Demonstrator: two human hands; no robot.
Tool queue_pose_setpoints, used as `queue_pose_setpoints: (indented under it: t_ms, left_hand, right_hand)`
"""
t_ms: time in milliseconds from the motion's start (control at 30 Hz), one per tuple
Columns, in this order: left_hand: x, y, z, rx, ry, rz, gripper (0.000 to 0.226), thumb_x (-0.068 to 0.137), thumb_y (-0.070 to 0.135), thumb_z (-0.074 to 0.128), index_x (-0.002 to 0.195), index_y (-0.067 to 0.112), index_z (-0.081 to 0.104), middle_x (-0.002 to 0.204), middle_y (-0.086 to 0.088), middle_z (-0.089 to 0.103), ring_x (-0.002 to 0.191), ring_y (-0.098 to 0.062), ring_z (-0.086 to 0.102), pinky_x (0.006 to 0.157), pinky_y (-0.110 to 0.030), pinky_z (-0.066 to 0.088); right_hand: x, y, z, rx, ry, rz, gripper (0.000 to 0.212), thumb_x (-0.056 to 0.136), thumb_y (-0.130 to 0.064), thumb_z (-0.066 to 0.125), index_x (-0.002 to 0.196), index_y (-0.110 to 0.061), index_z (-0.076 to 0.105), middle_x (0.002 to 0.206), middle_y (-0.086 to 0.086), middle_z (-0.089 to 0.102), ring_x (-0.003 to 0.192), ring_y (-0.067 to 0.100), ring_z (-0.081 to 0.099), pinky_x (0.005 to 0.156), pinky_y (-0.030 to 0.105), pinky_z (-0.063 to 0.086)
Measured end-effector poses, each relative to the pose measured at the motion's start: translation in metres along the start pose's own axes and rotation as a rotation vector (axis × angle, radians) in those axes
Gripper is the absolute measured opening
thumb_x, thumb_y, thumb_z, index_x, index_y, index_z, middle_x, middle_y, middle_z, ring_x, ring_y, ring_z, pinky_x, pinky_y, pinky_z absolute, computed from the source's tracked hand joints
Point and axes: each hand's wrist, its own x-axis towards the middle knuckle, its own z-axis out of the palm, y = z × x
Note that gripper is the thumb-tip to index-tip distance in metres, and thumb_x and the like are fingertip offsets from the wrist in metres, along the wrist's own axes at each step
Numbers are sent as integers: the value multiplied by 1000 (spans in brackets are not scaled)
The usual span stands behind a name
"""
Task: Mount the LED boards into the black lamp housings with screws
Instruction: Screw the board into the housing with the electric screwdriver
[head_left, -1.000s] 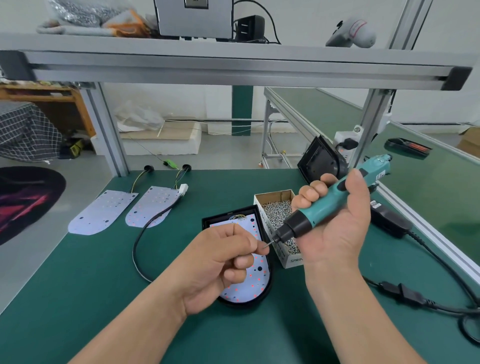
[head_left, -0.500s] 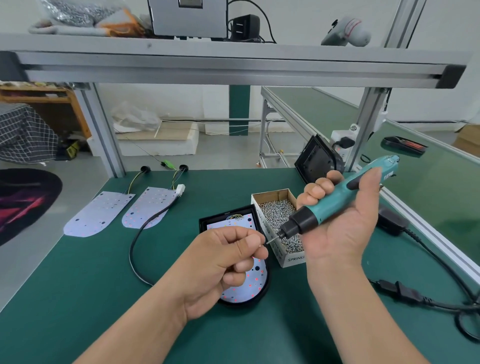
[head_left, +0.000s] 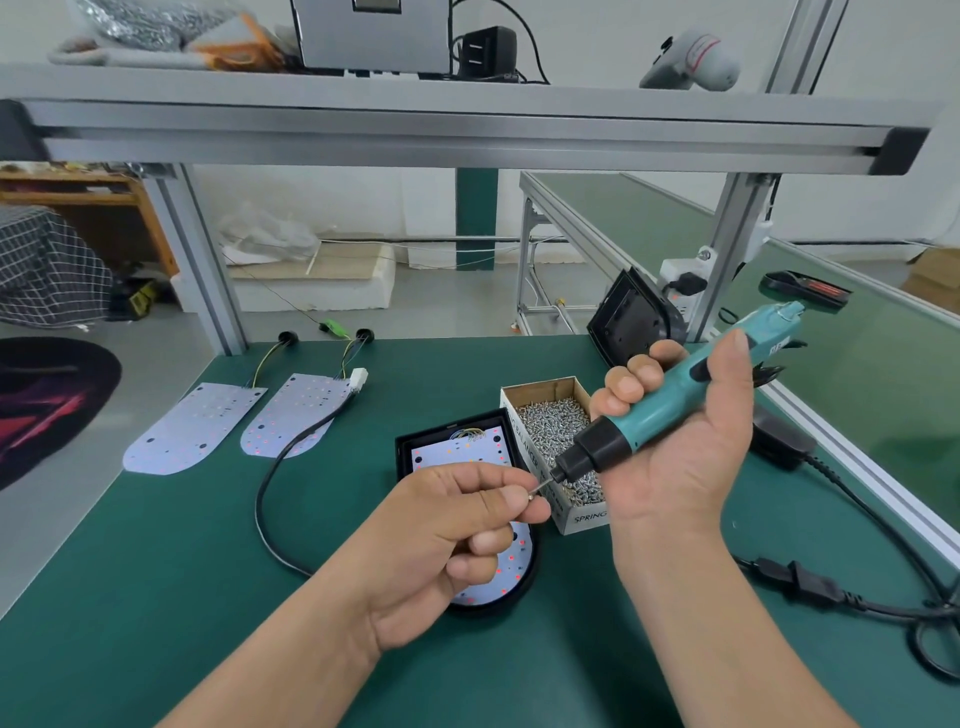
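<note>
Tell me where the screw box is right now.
Head view, right of centre: the screw box sits just right of the black lamp housing, partly behind the right hand.

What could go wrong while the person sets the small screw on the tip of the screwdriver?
1. The screw, only pinched by the left hand in mid-air, may slip off the screwdriver bit and drop onto the LED board.
2. The right hand is held close to the open screw box; a bump might spill it.
</note>
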Motion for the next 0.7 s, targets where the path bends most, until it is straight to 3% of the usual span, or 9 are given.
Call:
queue_pose_setpoints:
  t_ms: [333, 567, 700]
  left_hand:
    - [0, 0, -4, 10, -7, 9, 17, 89, 2, 78, 105, -1, 75, 99, -19, 75, 53, -8, 38, 41, -15, 31]
    - [3, -2, -4, 47, 32, 29, 34, 83, 9, 83, 112, -3, 71, 100, -18, 76, 52, -8, 39, 41, -15, 31]
    - [3, -4, -6, 46, 31, 32, 30, 83, 10, 80, 109, -1, 73, 100, -19, 77, 51, -8, 39, 40, -15, 31]
  right_hand:
    - [1, -1, -1, -15, -2, -5, 41, 100, -54, 60, 89, -14, 62, 72, 0, 49, 60, 15, 50, 55, 26, 43]
    - [0, -1, -2, -22, -32, -26, 42, 101, -53, 58, 87, -14, 62, 71, 0, 49, 60, 16, 50, 55, 26, 44]
    - [-1, 0, -3, -38, -39, -24, 41, 101, -53, 58, 88, -14, 62, 71, 0, 50, 60, 16, 51, 55, 27, 45]
